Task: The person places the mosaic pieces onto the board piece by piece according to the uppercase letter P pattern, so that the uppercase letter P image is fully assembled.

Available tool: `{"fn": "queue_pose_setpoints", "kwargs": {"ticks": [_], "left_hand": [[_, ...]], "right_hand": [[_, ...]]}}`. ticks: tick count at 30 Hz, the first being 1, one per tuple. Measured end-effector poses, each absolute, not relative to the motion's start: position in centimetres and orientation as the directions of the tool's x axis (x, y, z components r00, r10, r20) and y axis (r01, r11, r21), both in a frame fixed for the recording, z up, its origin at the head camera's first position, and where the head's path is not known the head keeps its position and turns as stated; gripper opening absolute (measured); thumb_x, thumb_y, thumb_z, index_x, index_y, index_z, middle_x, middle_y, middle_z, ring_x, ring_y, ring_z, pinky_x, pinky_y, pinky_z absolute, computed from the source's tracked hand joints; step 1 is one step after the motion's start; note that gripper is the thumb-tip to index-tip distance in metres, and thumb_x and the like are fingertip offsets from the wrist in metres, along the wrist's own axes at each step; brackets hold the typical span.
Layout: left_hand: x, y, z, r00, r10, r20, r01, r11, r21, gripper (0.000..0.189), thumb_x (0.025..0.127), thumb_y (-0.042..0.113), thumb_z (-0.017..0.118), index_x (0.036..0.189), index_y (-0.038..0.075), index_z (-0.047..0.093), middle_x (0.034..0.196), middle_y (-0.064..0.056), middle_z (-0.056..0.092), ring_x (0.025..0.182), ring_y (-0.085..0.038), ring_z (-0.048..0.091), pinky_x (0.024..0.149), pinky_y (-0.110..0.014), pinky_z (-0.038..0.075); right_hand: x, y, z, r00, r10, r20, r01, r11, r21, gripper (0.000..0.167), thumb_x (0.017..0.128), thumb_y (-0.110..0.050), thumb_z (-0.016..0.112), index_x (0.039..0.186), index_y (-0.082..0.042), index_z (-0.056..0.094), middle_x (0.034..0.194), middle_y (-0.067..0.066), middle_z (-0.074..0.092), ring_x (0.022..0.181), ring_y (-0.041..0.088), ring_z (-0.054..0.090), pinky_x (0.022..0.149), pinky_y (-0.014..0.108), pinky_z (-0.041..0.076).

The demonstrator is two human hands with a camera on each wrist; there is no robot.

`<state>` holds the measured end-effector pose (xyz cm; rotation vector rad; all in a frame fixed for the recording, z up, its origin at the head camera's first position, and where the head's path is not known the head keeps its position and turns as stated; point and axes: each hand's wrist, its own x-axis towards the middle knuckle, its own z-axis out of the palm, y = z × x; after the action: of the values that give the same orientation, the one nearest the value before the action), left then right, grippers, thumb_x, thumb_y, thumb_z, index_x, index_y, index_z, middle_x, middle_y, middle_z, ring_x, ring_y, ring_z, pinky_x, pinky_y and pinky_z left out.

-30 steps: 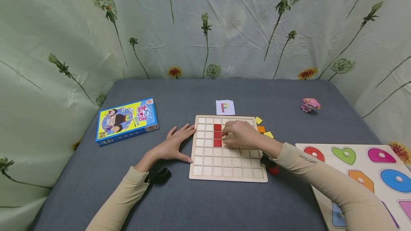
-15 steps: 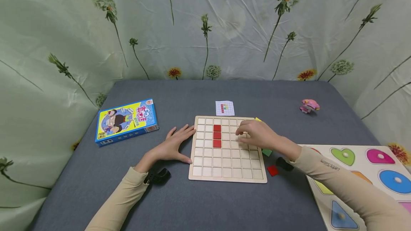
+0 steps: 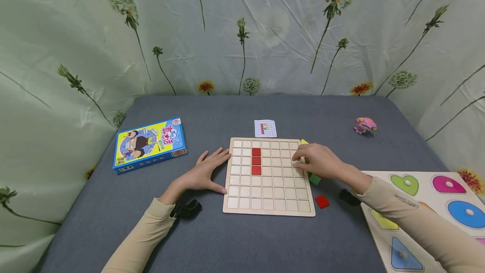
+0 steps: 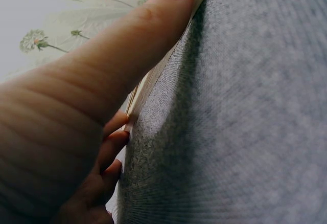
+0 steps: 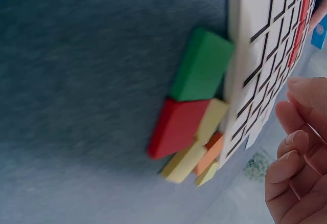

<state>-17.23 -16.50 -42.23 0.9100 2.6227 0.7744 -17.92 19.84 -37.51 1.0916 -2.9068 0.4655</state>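
A wooden grid board [image 3: 267, 191] lies mid-table with three red square tiles [image 3: 256, 161] stacked in one column. My left hand [image 3: 206, 171] spreads flat beside it, index fingertip and thumb touching the board's left edge. Over the right edge hovers my right hand [image 3: 317, 161], fingers loosely bent and nothing between them. Below that hand, the right wrist view shows loose tiles along the edge: a green tile [image 5: 202, 66], a red tile [image 5: 178, 128], an orange tile [image 5: 210, 151] and several yellow tiles [image 5: 185, 161]. Another red tile [image 3: 322, 202] lies nearer the front.
Behind the board is a small pattern card [image 3: 265, 128] with a coloured grid. A blue and yellow box [image 3: 149, 143] sits at the left, a pink toy [image 3: 365, 125] at the back right. A knobbed shape puzzle [image 3: 430, 193] lies under the right sleeve.
My right hand has drawn back rightward from beside the red tiles to the board's right edge, uncovering the grid squares and the front red tile. My left hand has stayed put.
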Motion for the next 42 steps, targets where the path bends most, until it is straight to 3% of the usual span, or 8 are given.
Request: {"fn": "queue_pose_setpoints", "kwargs": {"ticks": [5, 13, 27, 35, 42], "left_hand": [[-17.2, -16.5, -42.2, -0.770, 0.635, -0.068, 0.496, 0.661, 0.563, 0.104, 0.068, 0.045, 0.080, 0.149, 0.011, 0.025, 0.158, -0.009, 0.021, 0.148, -0.033, 0.008, 0.113, -0.060, -0.003], [-17.3, -16.6, -42.3, -0.770, 0.634, -0.070, 0.497, 0.665, 0.557, 0.104, 0.068, 0.045, 0.080, 0.149, 0.011, 0.025, 0.158, -0.009, 0.020, 0.148, -0.033, 0.008, 0.113, -0.060, -0.002], [-17.2, -16.5, -42.3, -0.769, 0.635, -0.068, 0.497, 0.663, 0.560, 0.104, 0.068, 0.046, 0.080, 0.149, 0.011, 0.025, 0.158, -0.009, 0.021, 0.148, -0.033, 0.009, 0.113, -0.060, -0.002], [-17.1, -16.4, -42.3, -0.769, 0.636, -0.065, 0.498, 0.660, 0.562, 0.104, 0.068, 0.045, 0.080, 0.149, 0.010, 0.025, 0.158, -0.009, 0.021, 0.148, -0.033, 0.009, 0.113, -0.060, -0.002], [-17.2, -16.5, -42.3, -0.770, 0.636, -0.055, 0.506, 0.660, 0.555, 0.104, 0.068, 0.046, 0.080, 0.149, 0.011, 0.025, 0.158, -0.010, 0.021, 0.148, -0.033, 0.009, 0.113, -0.060, -0.002]], "right_hand": [[-17.6, 21.2, -37.9, -0.748, -0.653, 0.116, -0.657, 0.704, -0.271, 0.010, 0.079, -0.012, 0.072, 0.089, -0.012, 0.073, 0.086, -0.001, 0.068, 0.071, 0.011, 0.058, 0.062, 0.023, 0.047], [-17.3, 22.7, -38.1, -0.776, -0.628, 0.055, -0.610, 0.726, -0.318, 0.011, 0.081, -0.008, 0.069, 0.090, -0.013, 0.072, 0.086, -0.001, 0.067, 0.066, 0.006, 0.049, 0.058, 0.017, 0.039], [-16.8, 25.0, -38.3, -0.751, -0.660, 0.034, -0.640, 0.712, -0.289, 0.015, 0.079, -0.006, 0.069, 0.093, -0.011, 0.072, 0.091, -0.001, 0.069, 0.078, 0.011, 0.059, 0.067, 0.024, 0.048], [-16.9, 26.1, -38.5, -0.737, -0.676, -0.013, -0.634, 0.697, -0.336, 0.022, 0.075, -0.009, 0.074, 0.096, -0.012, 0.070, 0.091, -0.003, 0.066, 0.075, 0.006, 0.052, 0.066, 0.021, 0.044], [-16.7, 26.6, -38.4, -0.737, -0.674, -0.057, -0.619, 0.706, -0.344, 0.023, 0.074, -0.012, 0.077, 0.096, -0.016, 0.070, 0.093, -0.006, 0.064, 0.082, 0.008, 0.055, 0.072, 0.025, 0.048]]}}
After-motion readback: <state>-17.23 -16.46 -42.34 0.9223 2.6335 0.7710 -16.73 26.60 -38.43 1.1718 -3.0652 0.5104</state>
